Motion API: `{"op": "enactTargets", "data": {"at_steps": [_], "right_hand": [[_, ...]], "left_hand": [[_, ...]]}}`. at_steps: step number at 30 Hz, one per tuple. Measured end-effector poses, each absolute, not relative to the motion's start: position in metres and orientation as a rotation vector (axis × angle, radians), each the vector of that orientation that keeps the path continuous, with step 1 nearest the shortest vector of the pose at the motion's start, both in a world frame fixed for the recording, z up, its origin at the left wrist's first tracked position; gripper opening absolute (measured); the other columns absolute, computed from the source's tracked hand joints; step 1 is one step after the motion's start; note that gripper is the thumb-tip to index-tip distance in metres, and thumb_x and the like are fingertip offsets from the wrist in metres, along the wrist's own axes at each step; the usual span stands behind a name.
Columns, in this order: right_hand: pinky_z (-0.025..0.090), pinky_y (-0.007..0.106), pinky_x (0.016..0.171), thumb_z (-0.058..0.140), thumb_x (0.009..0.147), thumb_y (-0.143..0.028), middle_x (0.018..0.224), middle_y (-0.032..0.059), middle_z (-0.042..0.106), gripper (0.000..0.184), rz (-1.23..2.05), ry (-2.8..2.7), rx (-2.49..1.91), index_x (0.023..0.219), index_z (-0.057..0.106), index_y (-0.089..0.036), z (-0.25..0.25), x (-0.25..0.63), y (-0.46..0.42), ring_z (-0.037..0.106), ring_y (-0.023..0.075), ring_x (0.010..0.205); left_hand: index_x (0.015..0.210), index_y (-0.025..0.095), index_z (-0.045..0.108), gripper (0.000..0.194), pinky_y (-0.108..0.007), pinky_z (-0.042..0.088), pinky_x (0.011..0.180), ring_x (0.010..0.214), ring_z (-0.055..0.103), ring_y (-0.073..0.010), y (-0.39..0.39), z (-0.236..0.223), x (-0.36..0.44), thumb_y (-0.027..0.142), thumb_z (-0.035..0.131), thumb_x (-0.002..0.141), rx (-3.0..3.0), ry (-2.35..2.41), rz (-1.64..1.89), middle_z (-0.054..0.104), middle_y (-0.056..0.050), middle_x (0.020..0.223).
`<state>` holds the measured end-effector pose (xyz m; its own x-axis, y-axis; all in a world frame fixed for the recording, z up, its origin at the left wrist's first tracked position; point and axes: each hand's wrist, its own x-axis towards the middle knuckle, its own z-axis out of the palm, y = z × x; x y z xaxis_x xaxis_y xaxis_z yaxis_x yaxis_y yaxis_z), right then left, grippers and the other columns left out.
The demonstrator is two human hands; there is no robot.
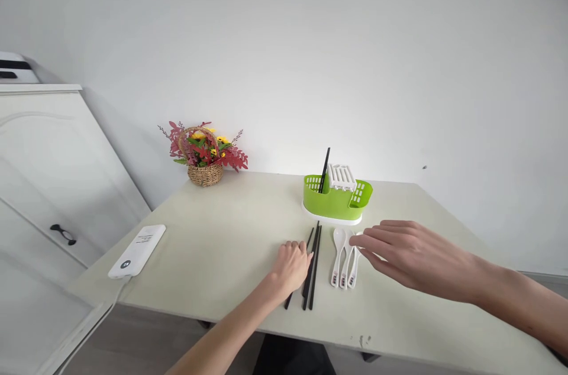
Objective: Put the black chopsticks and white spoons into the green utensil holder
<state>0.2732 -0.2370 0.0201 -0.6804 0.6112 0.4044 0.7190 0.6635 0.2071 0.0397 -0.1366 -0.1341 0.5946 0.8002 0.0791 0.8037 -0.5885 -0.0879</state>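
Note:
My left hand (289, 268) rests low over the table with its fingers curled round a black chopstick, whose ends show above and below the hand. Just to its right lie several more black chopsticks (315, 274), side by side. Three white spoons (343, 259) lie in a row to the right of these, bowls pointing away from me. Beside and partly over the rightmost spoon, my right hand (410, 252) is held with fingers stretched out and nothing visible in it. Behind them stands a green utensil holder (328, 204) with black chopsticks (325, 165) upright in its left compartment.
A white slatted piece (341, 177) sits on the holder's middle. At the back left is a wicker basket (205, 175) of red and yellow flowers. A white device (138, 251) with a cable lies at the table's left edge, near a white cabinet (57, 162).

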Motion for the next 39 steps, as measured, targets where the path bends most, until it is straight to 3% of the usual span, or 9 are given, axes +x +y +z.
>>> {"op": "enactTargets", "data": {"at_steps": [17,26,32,36,39], "right_hand": [[0.044,0.031,0.064,0.041,0.106,-0.023,0.082,0.0029,0.071,0.025,-0.471,-2.598,-1.048,0.115,0.064,-0.024,0.003,0.282,-0.243,0.064,0.0163,0.065],[0.039,0.034,0.062,0.039,0.106,-0.019,0.078,0.0011,0.067,0.025,-0.527,-2.679,-1.087,0.116,0.062,-0.02,-0.003,0.284,-0.255,0.06,0.0182,0.062],[0.037,0.036,0.062,0.039,0.106,-0.019,0.076,0.0,0.064,0.023,-0.521,-2.704,-1.107,0.112,0.061,-0.021,-0.006,0.284,-0.257,0.058,0.0185,0.063],[0.037,0.034,0.063,0.042,0.104,-0.017,0.076,0.0007,0.065,0.021,-0.479,-2.711,-1.094,0.108,0.062,-0.022,-0.008,0.28,-0.256,0.059,0.018,0.064],[0.037,0.032,0.063,0.043,0.103,-0.017,0.076,0.0008,0.066,0.02,-0.425,-2.69,-1.053,0.107,0.062,-0.023,-0.007,0.274,-0.253,0.061,0.0169,0.065]], "left_hand": [[0.112,0.009,0.064,0.036,-0.039,0.051,0.074,0.088,0.07,-0.0324,-0.141,-0.122,0.045,0.033,0.037,0.107,-2.73,-1.342,0.083,0.071,-0.019,0.096],[0.104,0.01,0.067,0.032,-0.04,0.049,0.074,0.091,0.066,-0.0315,-0.147,-0.133,0.032,0.014,0.036,0.103,-2.664,-1.125,0.035,0.067,-0.02,0.097],[0.112,0.006,0.066,0.036,-0.042,0.052,0.074,0.09,0.069,-0.0336,-0.143,-0.13,0.033,0.028,0.038,0.107,-2.675,-1.205,0.006,0.069,-0.021,0.098],[0.101,0.007,0.07,0.021,-0.039,0.051,0.075,0.094,0.069,-0.033,-0.14,-0.13,0.035,0.005,0.05,0.093,-2.716,-1.184,0.194,0.07,-0.022,0.099],[0.091,0.008,0.071,0.021,-0.037,0.05,0.074,0.088,0.07,-0.0312,-0.133,-0.129,0.029,-0.004,0.057,0.08,-2.718,-1.232,0.256,0.071,-0.021,0.094]]}}
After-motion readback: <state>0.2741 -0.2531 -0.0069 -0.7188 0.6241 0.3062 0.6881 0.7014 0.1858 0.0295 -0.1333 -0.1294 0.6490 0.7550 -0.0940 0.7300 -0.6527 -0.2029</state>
